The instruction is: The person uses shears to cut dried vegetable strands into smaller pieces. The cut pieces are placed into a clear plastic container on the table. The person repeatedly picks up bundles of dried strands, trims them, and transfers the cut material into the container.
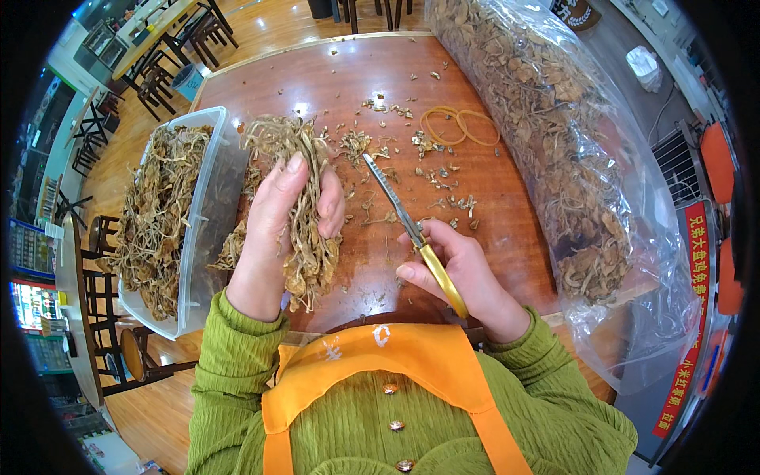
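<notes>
My left hand (279, 214) grips a bunch of dried, stringy mushrooms (312, 219) with long thin stems, their tangled root ends up and the caps hanging below the palm. In my right hand (457, 261) is a pair of scissors (442, 276) with gold handles, its dark blades pointing up and away to the left. The blades look closed, and their tip is apart from the bunch. Snipped stem bits (356, 142) lie scattered over the reddish wooden table (380, 291) beyond both hands. More loose dried mushrooms (234, 246) lie partly hidden behind my left wrist.
A clear plastic tub (205, 196) heaped with dried mushrooms (163, 219) stands at the left. Two rubber bands (460, 126) lie on the table. Along the right side lies a large clear bag (546, 130) filled with dried mushrooms. Stools (157, 89) stand on the floor farther back.
</notes>
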`<state>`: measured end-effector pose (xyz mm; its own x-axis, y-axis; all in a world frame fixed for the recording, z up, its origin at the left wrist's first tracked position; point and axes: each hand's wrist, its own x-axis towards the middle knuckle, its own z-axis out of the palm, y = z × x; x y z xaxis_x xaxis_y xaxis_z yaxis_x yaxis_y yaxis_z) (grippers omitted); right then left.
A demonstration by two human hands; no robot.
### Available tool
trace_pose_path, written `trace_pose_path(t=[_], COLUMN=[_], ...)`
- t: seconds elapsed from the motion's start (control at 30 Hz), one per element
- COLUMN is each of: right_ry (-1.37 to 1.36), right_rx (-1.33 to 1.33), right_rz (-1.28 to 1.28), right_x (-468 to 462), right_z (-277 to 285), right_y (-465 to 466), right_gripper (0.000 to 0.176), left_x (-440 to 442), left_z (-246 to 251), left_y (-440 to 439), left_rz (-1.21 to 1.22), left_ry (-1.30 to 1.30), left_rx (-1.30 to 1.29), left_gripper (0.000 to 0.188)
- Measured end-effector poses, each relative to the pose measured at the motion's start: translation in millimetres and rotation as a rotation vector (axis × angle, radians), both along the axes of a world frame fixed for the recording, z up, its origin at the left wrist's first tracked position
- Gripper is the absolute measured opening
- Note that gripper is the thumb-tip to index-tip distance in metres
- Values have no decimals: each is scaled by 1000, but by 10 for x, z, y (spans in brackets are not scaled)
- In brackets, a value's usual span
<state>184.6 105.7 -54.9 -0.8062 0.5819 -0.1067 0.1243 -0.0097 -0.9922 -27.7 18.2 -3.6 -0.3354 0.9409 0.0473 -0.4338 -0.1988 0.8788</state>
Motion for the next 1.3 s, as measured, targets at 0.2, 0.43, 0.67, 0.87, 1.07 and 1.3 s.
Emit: trace_pose_path(t=[0.2, 0.43, 0.67, 0.87, 1.07, 1.3], right_ry=[9, 7, -35, -64, 9, -37], right_rx=[83, 278, 392, 406, 313, 166], right_rz=[18, -8, -20, 6, 25, 149], right_x=[17, 7, -5, 14, 13, 182], right_z=[29, 77, 82, 45, -29, 58], right_y=[14, -33, -37, -38, -58, 55], right_gripper=[49, 52, 50, 46, 46, 54], left_x=[-31, 70, 72, 110, 93, 8], left_z=[-17, -11, -16, -38, -64, -98], left_y=[-50, -54, -65, -64, -69, -198], left_rz=[-24, 133, 150, 190, 260, 328], left_ry=[72, 127, 185, 242, 280, 404], left_rx=[-20, -100, -97, -86, -125, -98], left_gripper=[23, 22, 21, 21, 22, 31])
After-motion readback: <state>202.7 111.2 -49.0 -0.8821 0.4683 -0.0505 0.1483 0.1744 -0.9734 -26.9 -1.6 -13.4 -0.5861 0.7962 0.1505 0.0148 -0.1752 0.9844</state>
